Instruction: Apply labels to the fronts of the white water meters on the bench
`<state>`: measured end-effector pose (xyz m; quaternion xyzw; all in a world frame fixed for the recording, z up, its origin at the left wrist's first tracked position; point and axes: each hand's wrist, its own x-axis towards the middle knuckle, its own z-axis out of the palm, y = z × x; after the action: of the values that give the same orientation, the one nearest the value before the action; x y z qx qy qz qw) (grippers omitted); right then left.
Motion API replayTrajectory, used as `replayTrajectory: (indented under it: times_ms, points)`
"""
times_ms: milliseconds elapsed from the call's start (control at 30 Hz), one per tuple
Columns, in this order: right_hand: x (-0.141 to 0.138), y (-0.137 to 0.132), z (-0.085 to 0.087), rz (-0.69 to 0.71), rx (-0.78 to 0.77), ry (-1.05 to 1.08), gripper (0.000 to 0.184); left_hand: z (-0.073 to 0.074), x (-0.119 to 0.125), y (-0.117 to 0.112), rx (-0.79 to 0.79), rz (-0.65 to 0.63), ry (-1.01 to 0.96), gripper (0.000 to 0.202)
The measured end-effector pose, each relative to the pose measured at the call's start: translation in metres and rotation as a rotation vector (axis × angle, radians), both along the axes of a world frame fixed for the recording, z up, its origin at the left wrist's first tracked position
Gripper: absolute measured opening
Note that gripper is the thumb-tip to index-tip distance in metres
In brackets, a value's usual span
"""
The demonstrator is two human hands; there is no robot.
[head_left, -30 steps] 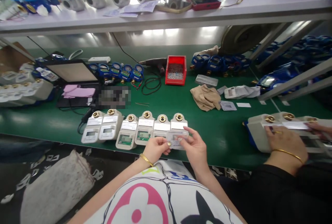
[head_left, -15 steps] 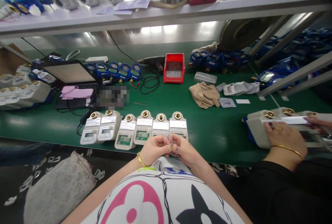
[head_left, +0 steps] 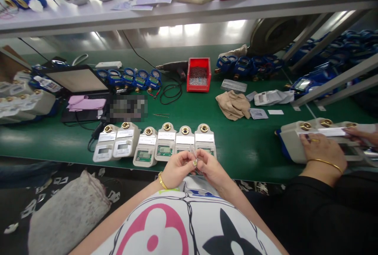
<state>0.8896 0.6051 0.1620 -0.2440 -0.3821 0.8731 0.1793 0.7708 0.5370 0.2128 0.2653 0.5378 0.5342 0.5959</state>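
My left hand (head_left: 178,167) and my right hand (head_left: 210,167) meet at the bench's front edge, fingertips pinched together. A small, thin, clear-looking piece shows between them; the fingers hide most of it. Just beyond stands a row of pale grey meters with brass fittings on top. The meter (head_left: 185,140) straight ahead and the meter (head_left: 205,138) to its right are partly covered by my hands. Farther left, a meter (head_left: 164,144) and another meter (head_left: 144,150) show bare green circuit boards with small displays. Two meters at the left end, such as this one (head_left: 125,142), have white front covers.
A red bin (head_left: 199,85) of small parts stands behind the row, near a cable and tweezers (head_left: 161,114). A tan cloth (head_left: 233,106) lies right of them, a laptop (head_left: 76,81) left. At right, another person's hand (head_left: 323,154) rests on similar meters. A shelf (head_left: 189,14) spans above.
My hands stay pinched together at nearly the same spot, with slight finger movement. The view has shifted a little. The other person's hands remain on the meters at right.
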Motion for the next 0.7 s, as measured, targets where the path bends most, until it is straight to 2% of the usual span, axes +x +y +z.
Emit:
replayTrajectory:
  times_ms: [67,233,300,400,500,567,667,700]
  points:
    - [0.001,-0.001,0.002,-0.029,0.078,-0.050,0.044,-0.001,0.000,-0.002,0.002,0.021,0.052,0.041]
    - [0.006,-0.001,0.010,-0.132,0.480,-0.235,0.012,-0.006,-0.009,-0.013,-0.018,0.053,0.189,0.032]
    - [0.006,0.000,0.011,-0.158,0.578,-0.281,0.014,-0.008,-0.019,-0.022,-0.057,0.115,0.255,0.027]
    - [0.003,-0.001,0.010,-0.186,0.597,-0.358,0.019,-0.012,-0.039,-0.043,-0.158,0.227,0.369,0.021]
    - [-0.003,-0.003,0.009,-0.177,0.528,-0.375,0.020,-0.019,-0.066,-0.077,-0.259,0.314,0.482,0.020]
    - [-0.007,-0.004,0.008,-0.183,0.496,-0.385,0.020,-0.025,-0.088,-0.109,-0.383,0.309,0.604,0.019]
    - [-0.012,-0.004,0.009,-0.175,0.525,-0.417,0.020,-0.030,-0.120,-0.164,-0.765,0.110,0.973,0.007]
    - [-0.015,-0.004,0.010,-0.160,0.556,-0.427,0.020,-0.030,-0.128,-0.179,-0.902,0.031,1.111,0.016]
